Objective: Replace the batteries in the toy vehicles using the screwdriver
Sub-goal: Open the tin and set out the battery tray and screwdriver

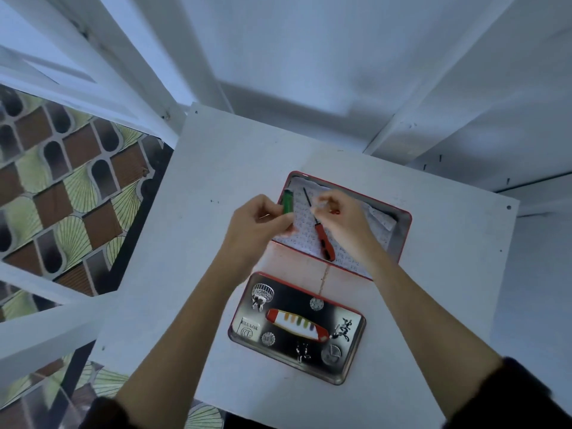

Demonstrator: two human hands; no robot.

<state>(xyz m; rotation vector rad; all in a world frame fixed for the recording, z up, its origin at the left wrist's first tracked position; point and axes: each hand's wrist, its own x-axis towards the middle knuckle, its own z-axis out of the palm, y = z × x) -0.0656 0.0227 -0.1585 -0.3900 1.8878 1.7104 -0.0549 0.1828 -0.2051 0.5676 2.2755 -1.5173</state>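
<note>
Tin lid (297,328) nearest; left hand (258,222) grips green toy (288,203).

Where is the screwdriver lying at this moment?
In the head view the red-handled screwdriver lies unheld on the printed paper inside the open red tin, just below the right hand, right of the green object.
</note>
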